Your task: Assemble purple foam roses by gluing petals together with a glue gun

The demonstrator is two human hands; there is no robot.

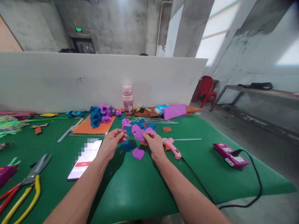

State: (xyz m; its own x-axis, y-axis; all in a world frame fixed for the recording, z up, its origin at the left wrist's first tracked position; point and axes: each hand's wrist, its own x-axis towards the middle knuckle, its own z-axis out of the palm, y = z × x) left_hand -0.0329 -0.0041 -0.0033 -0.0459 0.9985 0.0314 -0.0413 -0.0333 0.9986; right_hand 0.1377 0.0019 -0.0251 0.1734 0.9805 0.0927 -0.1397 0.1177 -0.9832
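1. Both forearms come in from the bottom edge, nearest to the camera, and they meet over the green table (140, 193).
2. At the end of the left forearm, the left hand (112, 141) has its fingers closed in a narrow pinch. Something small and purple sits at the fingertips, but I cannot tell if it is really held.
3. Just beside it, the right hand (153, 143) pinches the edge of a purple petal (139, 134), which stands up between the two hands.
4. Directly under the grip lies a blue piece (127, 146), and a second purple piece (138, 153) lies flat on the table, a little nearer to the person.
5. Just behind the grip there is a loose heap of cut pieces (142, 125), purple and blue.
6. Touching the right hand on its outer side is a pink glue gun (172, 147). Its black cord runs away to the right and toward the table edge.
7. Near the left wrist lies a phone (84, 159) with the screen lit.
8. Farther behind and to the left of the grip, finished flowers (101, 114) rest on an orange sheet (90, 127).
9. Behind the heap a pink bottle (127, 99) stands upright against the white board (70, 81).
10. Well apart on the left lie scissors (35, 171) and yellow pliers (28, 199).
11. Well apart on the right, a pink box (230, 155) lies with a cable plugged in.
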